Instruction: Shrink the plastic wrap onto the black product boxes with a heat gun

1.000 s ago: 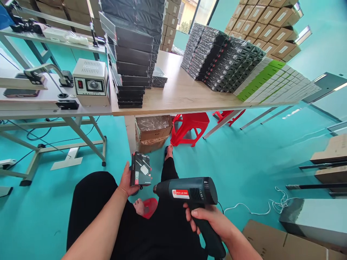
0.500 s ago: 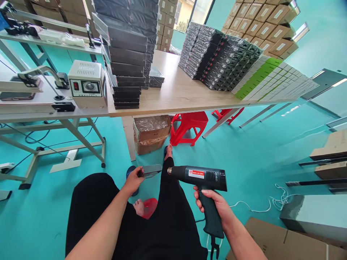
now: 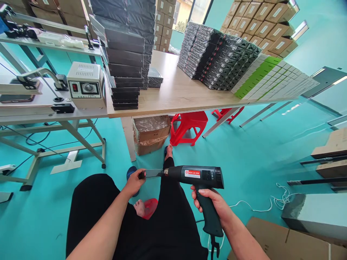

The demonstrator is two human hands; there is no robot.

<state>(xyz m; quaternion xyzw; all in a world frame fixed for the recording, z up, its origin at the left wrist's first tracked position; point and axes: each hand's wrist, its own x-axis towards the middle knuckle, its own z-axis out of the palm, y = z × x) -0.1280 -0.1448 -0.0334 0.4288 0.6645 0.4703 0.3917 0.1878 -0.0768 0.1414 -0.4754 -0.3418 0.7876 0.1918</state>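
Observation:
My left hand (image 3: 135,182) is closed on one end of a small flat dark box (image 3: 153,173), held out above the floor between my knees. Its thin side faces up towards me. In my right hand (image 3: 210,202) is a black heat gun (image 3: 199,176) with a red and white label, my fingers wrapped round its handle. The heat gun's metal nozzle points left and is right beside the far end of the box; whether they touch I cannot tell. A cord hangs from the bottom of the handle.
Ahead, a wooden table (image 3: 173,99) bears tall stacks of black boxes (image 3: 124,54), film-wrapped boxes (image 3: 217,57) and white and green boxes (image 3: 273,77). A sealing machine's control box (image 3: 86,85) stands left. Beneath are a carton (image 3: 151,133) and a red stool (image 3: 189,126). Cardboard (image 3: 292,238) lies lower right.
The heat gun has shifted slightly left, its nozzle closer to the box. My left hand has turned the box, so a narrower side now shows.

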